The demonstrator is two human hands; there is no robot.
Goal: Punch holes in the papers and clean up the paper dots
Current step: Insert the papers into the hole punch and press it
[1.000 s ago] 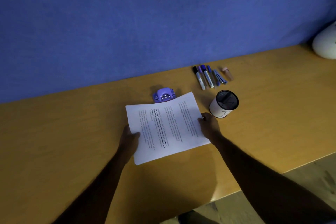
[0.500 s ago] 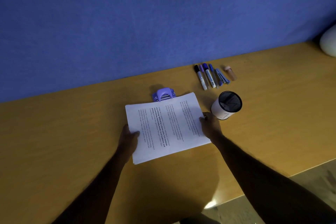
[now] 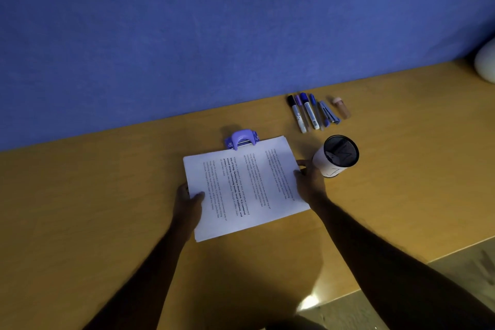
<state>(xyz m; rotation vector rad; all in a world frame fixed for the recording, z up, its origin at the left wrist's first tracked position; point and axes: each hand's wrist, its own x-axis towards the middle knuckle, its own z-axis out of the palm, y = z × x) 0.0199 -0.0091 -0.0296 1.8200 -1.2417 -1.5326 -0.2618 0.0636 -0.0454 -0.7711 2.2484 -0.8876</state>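
Observation:
A thin stack of printed white papers (image 3: 249,185) lies on the wooden desk (image 3: 93,209), turned sideways. Its far edge sits in or right at the slot of a small purple hole punch (image 3: 242,139). My left hand (image 3: 188,202) grips the stack's left edge, thumb on top. My right hand (image 3: 308,179) grips the right edge. No paper dots show on the desk.
A white cup with a black mesh insert (image 3: 336,157) stands just right of my right hand. Several markers and pens (image 3: 308,114), a blue stapler (image 3: 329,112) and a small tube (image 3: 341,107) lie by the blue wall. A white object (image 3: 486,61) sits far right. The desk's front edge runs at lower right.
The stack has slid slightly away from me, so its far edge now covers more of the punch. Both hands kept their grip.

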